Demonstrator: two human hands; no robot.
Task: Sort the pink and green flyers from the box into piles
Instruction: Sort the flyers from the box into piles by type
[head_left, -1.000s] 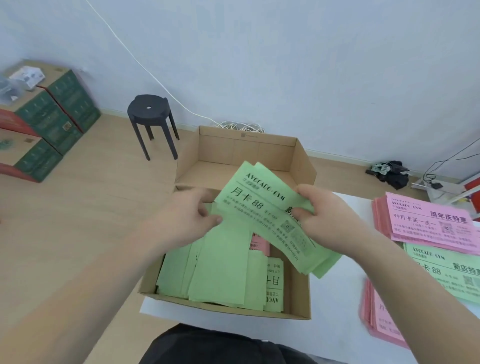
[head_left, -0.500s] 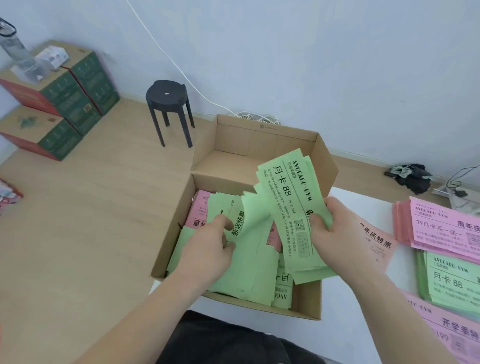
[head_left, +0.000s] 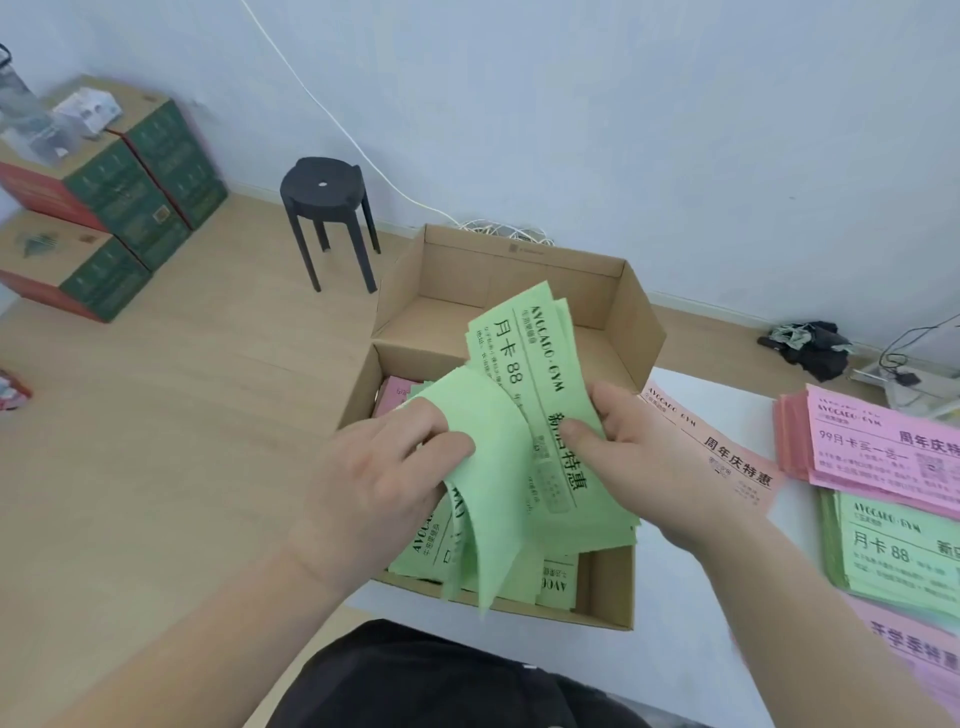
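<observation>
Head cam: right hand (head_left: 649, 467) is pinching the green flyer stack (head_left: 535, 384) over the box (head_left: 519, 275), long axis running away from me, left hand (head_left: 374, 478) pinching a curled flyer (head_left: 491, 467); green pile (head_left: 904, 551) is sitting rightward.

Open brown cardboard box (head_left: 519, 280) in the centre, flaps raised. Above it, a fanned sheaf of green flyers (head_left: 524, 374) with black print is held up, leaning left. Just left of the sheaf and touching it, a blank-backed green flyer (head_left: 493, 467) curls over. Loose green flyers (head_left: 558, 579) lie in the box, and a pink flyer (head_left: 397, 392) shows at its far left. A single pink flyer (head_left: 727, 457) lies right of the box. Further right, a pink pile (head_left: 883, 447) overlaps a green pile (head_left: 893, 551), and a second pink pile (head_left: 924, 660) lies nearest
</observation>
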